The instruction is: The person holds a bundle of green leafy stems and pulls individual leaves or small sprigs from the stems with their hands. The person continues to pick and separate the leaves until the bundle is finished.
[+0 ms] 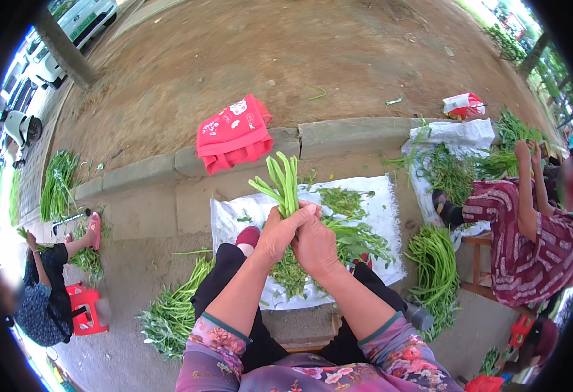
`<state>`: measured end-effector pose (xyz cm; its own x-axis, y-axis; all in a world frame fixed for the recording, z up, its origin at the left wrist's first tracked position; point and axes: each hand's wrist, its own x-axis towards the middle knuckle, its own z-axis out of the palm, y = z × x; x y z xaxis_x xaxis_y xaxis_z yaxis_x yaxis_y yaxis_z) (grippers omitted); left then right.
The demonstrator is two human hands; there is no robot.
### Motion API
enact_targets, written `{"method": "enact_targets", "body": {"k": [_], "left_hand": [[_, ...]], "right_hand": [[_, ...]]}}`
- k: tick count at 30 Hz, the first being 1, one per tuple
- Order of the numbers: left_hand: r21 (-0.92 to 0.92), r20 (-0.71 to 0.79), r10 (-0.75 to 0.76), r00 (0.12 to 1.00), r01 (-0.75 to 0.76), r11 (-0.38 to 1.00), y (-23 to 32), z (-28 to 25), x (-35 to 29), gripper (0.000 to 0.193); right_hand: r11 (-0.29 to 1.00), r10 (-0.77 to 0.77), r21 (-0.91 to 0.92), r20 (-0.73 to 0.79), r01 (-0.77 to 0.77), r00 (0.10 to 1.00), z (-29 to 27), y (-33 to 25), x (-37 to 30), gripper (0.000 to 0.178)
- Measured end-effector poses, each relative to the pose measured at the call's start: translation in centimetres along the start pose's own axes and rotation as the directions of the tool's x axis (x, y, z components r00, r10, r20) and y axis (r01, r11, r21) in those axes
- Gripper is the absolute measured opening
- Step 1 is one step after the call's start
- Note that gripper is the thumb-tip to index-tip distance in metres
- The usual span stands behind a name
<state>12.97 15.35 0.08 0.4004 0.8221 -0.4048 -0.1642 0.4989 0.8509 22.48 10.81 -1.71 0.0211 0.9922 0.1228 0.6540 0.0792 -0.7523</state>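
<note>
A bundle of green stalks (282,185) is clamped upright at centre frame by the left hand (280,232) and right hand (315,246), and stems at twelve o'clock could be snapped or dropped onto the white sheet (381,202) if squeezed unevenly.

Lower stalks of green stem bunch (282,186) hidden inside left hand (280,232) and right hand (314,245). White sack (378,196) partly covered by knees and greens. Seated neighbour (528,255) cut off at right rim. Face blurred.
</note>
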Motion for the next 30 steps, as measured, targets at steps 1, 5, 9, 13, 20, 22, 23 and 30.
{"method": "enact_targets", "body": {"k": [1, 5, 9, 13, 20, 22, 23, 30], "left_hand": [[-0.039, -0.002, 0.004, 1.0, -0.004, 0.999, 0.0, -0.1, 0.1, 0.031], [-0.123, 0.124, 0.078, 0.989, -0.063, 0.99, 0.0, -1.1, 0.4, 0.03], [-0.107, 0.173, 0.091, 0.981, -0.073, 0.992, 0.9, -2.7, 0.3, 0.032], [0.041, 0.118, 0.041, 0.992, -0.046, 0.998, 0.9, -3.9, -0.2, 0.032], [0.08, 0.046, 0.039, 0.998, -0.043, 0.996, 1.5, -4.0, -0.9, 0.03], [0.037, 0.123, 0.011, 0.992, -0.016, 0.999, 1.7, -4.4, -0.9, 0.031], [0.02, 0.154, -0.001, 0.988, -0.002, 1.0, 2.0, -4.6, -1.1, 0.032], [-0.072, 0.48, -0.027, 0.877, 0.07, 0.995, 2.6, -5.0, -1.9, 0.048]], "right_hand": [[1.0, -0.008, 0.023, -0.008, 0.008, 1.0, 0.2, -0.1, 0.1, 0.042], [0.991, -0.025, 0.13, 0.028, 0.021, 0.999, 0.1, -0.7, -0.2, 0.049], [0.968, -0.118, 0.232, 0.07, 0.099, 0.991, -0.2, -1.5, -0.7, 0.055], [0.947, -0.241, 0.25, 0.134, 0.203, 0.961, -0.3, -1.3, -1.7, 0.062], [0.911, -0.404, 0.135, 0.111, 0.389, 0.908, -3.1, 2.0, 0.3, 0.025], [0.938, -0.305, 0.188, 0.04, 0.292, 0.952, -3.6, 2.3, 0.7, 0.018], [0.943, -0.248, 0.228, 0.003, 0.241, 0.969, -3.8, 2.7, 1.1, 0.018], [0.572, 0.282, 0.791, 0.058, -0.217, 0.958, -6.2, 3.3, 3.1, 0.015]]}}
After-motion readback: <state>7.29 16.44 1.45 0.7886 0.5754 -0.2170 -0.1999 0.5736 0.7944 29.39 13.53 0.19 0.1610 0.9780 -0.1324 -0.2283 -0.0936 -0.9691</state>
